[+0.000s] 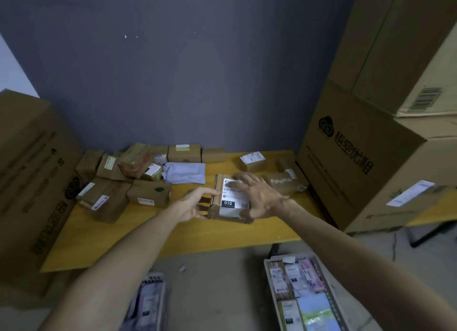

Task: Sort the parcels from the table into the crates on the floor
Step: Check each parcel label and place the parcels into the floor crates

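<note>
With my left hand (193, 203) pinching the labelled parcel (231, 203) by its end on the tabletop (148, 234) and my right hand (259, 196) spread flat on top, a hasty lift could drop it short of the crates (268, 262).

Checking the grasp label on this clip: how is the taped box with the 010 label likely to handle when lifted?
The taped box is probably stiff: its cardboard edges look square where the left hand holds its end. It is likely light, being small and flat beside the hands. Its glossy tape may be a little slippery, and the flat shape should not roll.
</note>
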